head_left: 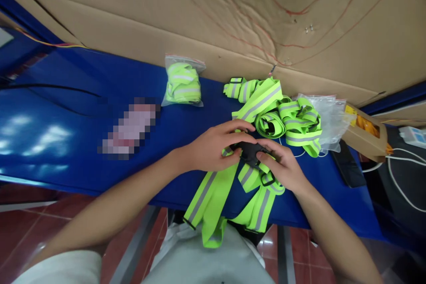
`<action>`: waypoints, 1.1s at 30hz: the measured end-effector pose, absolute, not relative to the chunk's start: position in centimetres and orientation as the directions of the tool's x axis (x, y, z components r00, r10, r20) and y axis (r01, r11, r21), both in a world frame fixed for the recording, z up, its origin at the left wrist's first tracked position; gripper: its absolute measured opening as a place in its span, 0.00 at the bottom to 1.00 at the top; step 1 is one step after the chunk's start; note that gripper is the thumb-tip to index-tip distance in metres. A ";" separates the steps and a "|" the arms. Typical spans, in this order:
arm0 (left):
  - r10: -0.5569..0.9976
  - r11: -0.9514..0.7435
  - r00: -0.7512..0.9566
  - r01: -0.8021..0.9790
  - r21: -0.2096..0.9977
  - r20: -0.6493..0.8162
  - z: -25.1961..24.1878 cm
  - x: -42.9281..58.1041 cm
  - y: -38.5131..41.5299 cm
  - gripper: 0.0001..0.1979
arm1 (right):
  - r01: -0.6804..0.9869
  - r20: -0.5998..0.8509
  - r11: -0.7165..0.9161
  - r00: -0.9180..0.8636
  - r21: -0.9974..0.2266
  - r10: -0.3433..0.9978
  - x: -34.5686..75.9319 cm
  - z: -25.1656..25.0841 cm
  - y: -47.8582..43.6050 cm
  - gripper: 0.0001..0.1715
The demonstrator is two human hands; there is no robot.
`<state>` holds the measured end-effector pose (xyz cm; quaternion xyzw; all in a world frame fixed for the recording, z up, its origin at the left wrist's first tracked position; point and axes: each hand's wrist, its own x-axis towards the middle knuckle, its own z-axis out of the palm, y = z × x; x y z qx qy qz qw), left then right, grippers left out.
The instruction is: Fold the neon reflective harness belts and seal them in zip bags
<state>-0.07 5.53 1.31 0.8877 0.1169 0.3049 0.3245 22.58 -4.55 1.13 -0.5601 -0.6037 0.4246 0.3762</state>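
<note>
Both my hands meet over a neon-yellow reflective strap (213, 195) with grey stripes that drapes over the front edge of the blue table (66, 142). My left hand (213, 146) and my right hand (282, 166) pinch a black plastic buckle (249, 151) on that strap from either side, fingers closed on it. A black slider ring (268, 179) sits on the strap just under my right hand. Right behind my hands lies a heap of more neon straps (279, 115).
A sealed clear bag of folded straps (183, 82) stands at the back by the cardboard wall (213, 17). Empty clear bags (329, 117), a brown box (366, 135), a black phone (348, 166) and white cables (399, 177) lie to the right. A blurred patch (129, 131) lies at left.
</note>
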 end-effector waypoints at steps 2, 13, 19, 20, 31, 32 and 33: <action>0.404 -0.796 0.808 0.080 0.599 0.429 1.1 0.0 5.5 0.19 | 0.368 -0.030 0.010 -0.103 -0.930 0.994 22.7 1.2 -4.4 0.15; 0.394 -0.910 0.896 0.348 0.225 0.206 2.1 0.0 4.0 0.09 | 0.897 0.142 0.328 -0.298 -0.296 0.944 19.8 2.4 -5.2 0.45; 0.503 -0.834 0.847 0.424 0.352 0.171 3.5 -0.6 3.9 0.07 | 0.949 0.081 0.208 -0.194 -0.236 0.978 18.8 3.7 -5.2 0.26; 0.543 -0.807 0.813 0.434 0.402 0.212 3.7 -1.2 3.9 0.08 | 0.922 0.079 0.175 -0.157 -0.346 0.984 19.7 4.2 -5.3 0.27; 0.958 -0.279 -0.034 -0.321 0.905 0.284 6.5 -13.4 9.4 0.36 | 0.163 0.228 0.161 0.759 -0.973 0.611 38.2 8.6 -11.7 0.18; 0.953 -0.296 -0.036 -0.337 0.894 0.302 6.7 -14.6 10.0 0.38 | 0.239 0.283 0.152 0.798 -0.959 0.532 39.8 8.3 -12.4 0.15; 0.942 -0.324 -0.033 -0.343 0.882 0.333 7.0 -15.8 10.6 0.40 | 0.343 0.364 0.131 0.817 -0.930 0.448 41.2 8.1 -13.2 0.14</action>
